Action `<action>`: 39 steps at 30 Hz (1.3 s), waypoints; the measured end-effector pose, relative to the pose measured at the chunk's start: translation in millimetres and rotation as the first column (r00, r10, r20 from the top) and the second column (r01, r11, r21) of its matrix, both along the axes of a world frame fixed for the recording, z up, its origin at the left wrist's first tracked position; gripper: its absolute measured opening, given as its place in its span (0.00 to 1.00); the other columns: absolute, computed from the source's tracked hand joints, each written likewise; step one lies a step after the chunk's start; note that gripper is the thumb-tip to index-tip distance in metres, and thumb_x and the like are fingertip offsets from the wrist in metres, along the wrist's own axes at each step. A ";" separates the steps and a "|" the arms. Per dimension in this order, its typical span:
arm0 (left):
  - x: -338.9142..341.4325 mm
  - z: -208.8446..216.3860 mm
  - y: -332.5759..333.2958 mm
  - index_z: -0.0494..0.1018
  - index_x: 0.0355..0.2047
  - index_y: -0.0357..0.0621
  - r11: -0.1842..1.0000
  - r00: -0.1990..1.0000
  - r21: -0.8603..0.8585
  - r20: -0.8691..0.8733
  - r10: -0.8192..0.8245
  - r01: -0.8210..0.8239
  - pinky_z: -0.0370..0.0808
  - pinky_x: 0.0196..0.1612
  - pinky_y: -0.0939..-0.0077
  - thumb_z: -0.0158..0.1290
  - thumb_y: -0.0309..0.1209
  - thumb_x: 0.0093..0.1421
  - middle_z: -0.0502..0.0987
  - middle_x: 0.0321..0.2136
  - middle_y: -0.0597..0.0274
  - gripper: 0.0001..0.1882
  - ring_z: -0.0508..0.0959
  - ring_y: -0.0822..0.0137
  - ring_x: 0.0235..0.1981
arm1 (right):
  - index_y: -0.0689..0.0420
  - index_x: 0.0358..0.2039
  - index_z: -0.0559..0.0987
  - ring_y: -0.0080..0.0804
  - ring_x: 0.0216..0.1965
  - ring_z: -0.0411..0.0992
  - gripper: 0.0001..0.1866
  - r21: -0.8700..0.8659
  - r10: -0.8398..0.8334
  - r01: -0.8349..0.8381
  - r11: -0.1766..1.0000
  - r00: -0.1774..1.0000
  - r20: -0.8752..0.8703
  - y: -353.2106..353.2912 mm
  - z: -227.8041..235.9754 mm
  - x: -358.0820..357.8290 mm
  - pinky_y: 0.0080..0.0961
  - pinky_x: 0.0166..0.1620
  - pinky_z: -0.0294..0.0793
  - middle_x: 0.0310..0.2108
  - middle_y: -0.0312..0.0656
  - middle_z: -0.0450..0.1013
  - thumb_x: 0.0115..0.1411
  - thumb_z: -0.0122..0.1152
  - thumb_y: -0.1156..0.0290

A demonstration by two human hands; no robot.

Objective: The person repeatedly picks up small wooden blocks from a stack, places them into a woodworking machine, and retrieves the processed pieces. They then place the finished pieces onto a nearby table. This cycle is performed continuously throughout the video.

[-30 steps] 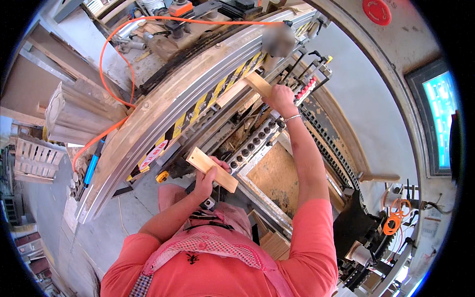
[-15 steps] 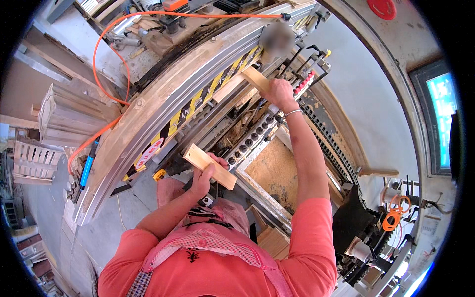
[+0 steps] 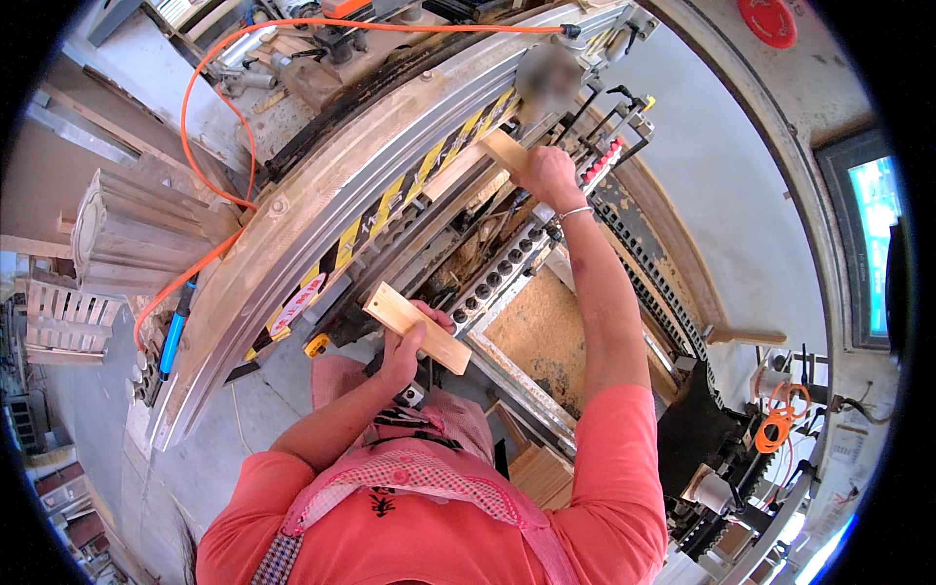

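Note:
My left hand (image 3: pixel 403 355) is closed round a short pale wooden board (image 3: pixel 392 306), which has a small hole near its far left end. It holds the board tilted in front of my waist, beside the near end of a row of black round fittings (image 3: pixel 492 280). Farther off, my right arm reaches across the machine. Its hand (image 3: pixel 546 177) grips the end of a wooden piece (image 3: pixel 504 152) with curled fingers hiding that end. Another pale wooden strip (image 3: pixel 456 174) lies on the machine just left of that piece, along the yellow-and-black striped edge (image 3: pixel 409 185).
A long curved machine beam (image 3: pixel 278 207) runs along the left, crossed by an orange hose (image 3: pixel 188 127). Sawdust covers a framed panel (image 3: pixel 536 327) under my right forearm. A lit screen (image 3: pixel 871 244) and red button (image 3: pixel 767 21) are at the right.
Both hands keep their grips on the wooden pieces and stay in nearly the same places. The whole view has shifted slightly.

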State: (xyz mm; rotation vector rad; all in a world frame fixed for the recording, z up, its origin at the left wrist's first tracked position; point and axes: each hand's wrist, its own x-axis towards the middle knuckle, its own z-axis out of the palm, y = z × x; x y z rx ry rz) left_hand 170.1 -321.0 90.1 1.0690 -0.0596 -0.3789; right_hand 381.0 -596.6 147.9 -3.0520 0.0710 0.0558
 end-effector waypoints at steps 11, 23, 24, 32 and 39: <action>0.2 -1.7 0.3 0.61 0.41 0.42 0.999 1.000 0.045 0.008 -0.006 0.005 0.71 0.43 0.65 0.41 0.34 0.58 0.72 0.34 0.51 0.12 0.74 0.63 0.36 | 0.63 0.23 0.79 0.44 0.31 0.75 0.21 0.006 -0.048 0.048 0.999 0.998 0.049 0.9 -10.5 2.2 0.33 0.37 0.75 0.26 0.51 0.75 0.39 0.65 0.54; 0.5 1.0 -1.7 0.61 0.41 0.42 0.999 0.999 0.048 0.036 -0.019 0.017 0.71 0.42 0.65 0.43 0.36 0.58 0.72 0.34 0.51 0.14 0.74 0.62 0.36 | 0.62 0.24 0.80 0.44 0.31 0.75 0.21 0.018 -0.059 0.058 0.998 0.997 0.058 2.0 -11.4 2.4 0.33 0.37 0.75 0.26 0.51 0.75 0.38 0.65 0.55; 0.4 1.4 -2.0 0.61 0.41 0.42 0.998 0.999 0.055 0.037 -0.018 0.016 0.71 0.42 0.65 0.43 0.36 0.58 0.72 0.34 0.51 0.14 0.74 0.62 0.36 | 0.62 0.24 0.80 0.44 0.31 0.75 0.21 0.019 -0.067 0.067 0.998 0.997 0.048 2.0 -11.6 3.2 0.33 0.37 0.75 0.26 0.51 0.75 0.38 0.65 0.55; 0.8 0.1 -1.1 0.61 0.40 0.38 0.997 0.997 0.059 0.055 -0.048 0.044 0.69 0.43 0.69 0.40 0.30 0.57 0.72 0.34 0.52 0.12 0.73 0.65 0.37 | 0.62 0.26 0.80 0.43 0.33 0.75 0.21 -0.011 -0.045 0.045 0.999 0.999 0.004 3.7 -8.7 3.0 0.32 0.37 0.75 0.29 0.50 0.75 0.40 0.64 0.54; -0.7 6.6 -2.7 0.61 0.42 0.39 0.998 0.999 0.053 0.034 -0.020 0.018 0.70 0.45 0.67 0.41 0.30 0.57 0.72 0.35 0.52 0.13 0.74 0.64 0.37 | 0.58 0.24 0.80 0.41 0.31 0.76 0.12 0.000 -0.058 0.058 0.998 0.997 0.044 6.0 -3.4 -1.1 0.32 0.36 0.75 0.26 0.47 0.76 0.42 0.59 0.63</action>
